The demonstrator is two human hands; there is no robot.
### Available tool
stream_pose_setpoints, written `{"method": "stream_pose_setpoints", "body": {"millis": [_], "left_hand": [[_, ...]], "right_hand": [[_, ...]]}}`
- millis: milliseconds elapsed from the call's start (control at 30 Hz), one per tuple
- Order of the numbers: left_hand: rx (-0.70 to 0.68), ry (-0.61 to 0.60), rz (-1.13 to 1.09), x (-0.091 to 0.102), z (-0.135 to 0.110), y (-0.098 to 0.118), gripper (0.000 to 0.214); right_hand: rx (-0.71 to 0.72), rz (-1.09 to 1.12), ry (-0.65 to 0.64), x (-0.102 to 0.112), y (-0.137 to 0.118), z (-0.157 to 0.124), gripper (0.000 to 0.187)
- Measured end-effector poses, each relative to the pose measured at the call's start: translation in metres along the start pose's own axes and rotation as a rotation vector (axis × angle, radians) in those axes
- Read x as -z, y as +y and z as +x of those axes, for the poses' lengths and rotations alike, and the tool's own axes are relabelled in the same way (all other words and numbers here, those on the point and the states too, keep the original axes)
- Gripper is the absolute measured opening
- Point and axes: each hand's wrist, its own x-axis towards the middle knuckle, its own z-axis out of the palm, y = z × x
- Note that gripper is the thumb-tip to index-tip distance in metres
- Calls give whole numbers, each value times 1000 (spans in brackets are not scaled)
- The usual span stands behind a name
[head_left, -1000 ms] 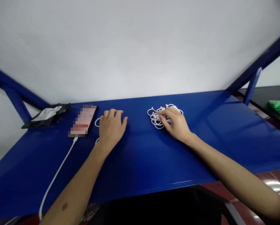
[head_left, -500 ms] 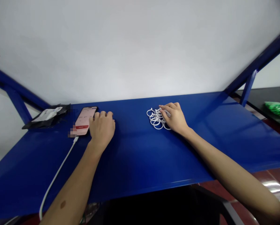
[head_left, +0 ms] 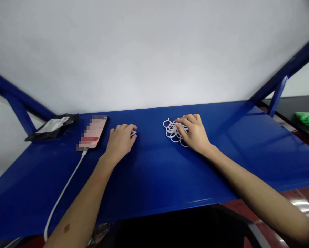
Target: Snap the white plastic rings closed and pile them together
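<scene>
On the blue shelf (head_left: 154,172), a small pile of thin white rings (head_left: 173,132), each with a small knob or eyelet, overlaps in a tangle. My right hand (head_left: 193,132) bends over the pile's right side, thumb and index fingertips drawn together on a white ring there. Its other fingers partly cover the rings. To the left, my left hand (head_left: 121,142) is above the shelf between the phone and the pile. A white ring (head_left: 133,133) shows in part between its thumb and index finger; the palm hides the remainder.
A phone (head_left: 99,132), partly pixelated, lies left of my left hand with a white cable (head_left: 63,193) running to the front edge. Beyond it lies a black plastic package (head_left: 53,127) with a white label. Blue braces flank the shelf; a white wall (head_left: 154,58) stands behind. Far right is a green bag (head_left: 308,120).
My left hand has moved right, away from the phone, and the white ring in its fingers now shows. My right hand stays at the pile with slightly shifted fingers; the rings have shifted a little.
</scene>
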Motion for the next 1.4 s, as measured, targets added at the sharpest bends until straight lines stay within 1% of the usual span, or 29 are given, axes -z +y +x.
{"method": "stream_pose_setpoints", "body": {"millis": [67,133,267,333,400,433,500,567,667,733,800,833,867,967,1000,1100,1200,1300,1400], "left_hand": [[-65,-21,-108,-3,1,4,27],[-98,-40,-188,-4,1,8,27],[-118,-52,-267,-5,1,10,23],[-122,-33,-279,-4,1,11,22],[-126,-16,-359,-1,0,14,23],[-130,-21,-440,1,-1,16,23],[-139,-68,-653,5,-5,22,26],[-150,-158,-871,9,-10,28,26],[-147,-265,-1117,9,-16,37,24],[-124,-277,-1239,7,-19,43,24],[-92,-259,-1325,4,-20,48,26],[-73,-248,-1350,2,-20,50,27],[-52,-238,-1362,0,-20,52,28],[-13,-218,-1316,-4,-21,53,30],[-15,-211,-1282,-5,-22,53,30],[-62,-204,-1215,-4,-25,52,29],[-95,-200,-1209,-2,-26,52,28],[-91,-150,-1196,-4,-25,52,25],[-92,-109,-1154,-7,-23,51,20]], "right_hand": [[19,13,-21,0,-7,-2,25],[34,30,-45,1,-14,-3,24],[72,93,-121,2,-26,-8,23],[90,120,-157,3,-29,-11,24],[103,131,-179,3,-31,-12,24],[110,135,-188,3,-32,-13,24],[129,145,-204,3,-33,-13,24],[153,174,-229,4,-34,-14,26],[168,255,-264,6,-37,-15,30],[153,311,-287,7,-40,-16,34],[131,343,-308,8,-43,-18,40],[121,351,-315,8,-44,-19,41],[113,356,-316,7,-45,-20,38],[85,368,-291,6,-45,-21,17],[71,370,-273,6,-45,-21,14],[21,378,-226,6,-45,-20,17],[-27,429,-228,6,-45,-19,19],[-67,517,-265,5,-44,-18,17],[-62,582,-336,5,-42,-19,15]]}}
